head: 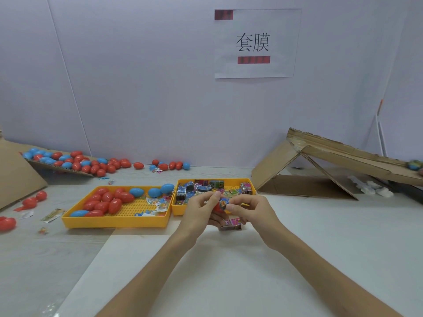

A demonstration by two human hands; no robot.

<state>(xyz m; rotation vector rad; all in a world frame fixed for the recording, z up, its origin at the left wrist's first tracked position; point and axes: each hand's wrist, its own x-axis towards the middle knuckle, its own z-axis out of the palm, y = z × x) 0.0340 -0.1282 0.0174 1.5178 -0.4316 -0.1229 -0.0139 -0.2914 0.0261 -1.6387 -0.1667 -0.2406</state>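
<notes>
Hands meet low over the tabletop, just in front of the right yellow tray. Your left hand has its fingers curled round a red egg, holding it up between the two hands. Your right hand pinches a printed sleeve with thumb and fingertips, right against the top of the egg. A second printed wrapper sits just under your right hand. Whether your lower fingers hold it or it lies on the tabletop cannot be told.

The right yellow tray carries a heap of folded printed wrappers. Touching it on the left, the left yellow tray holds red and blue eggs and some small packets. More eggs lie on a cardboard ramp at the far left, spilling along the wall. A second cardboard ramp slopes at the far right, and a paper sign hangs on the wall.
</notes>
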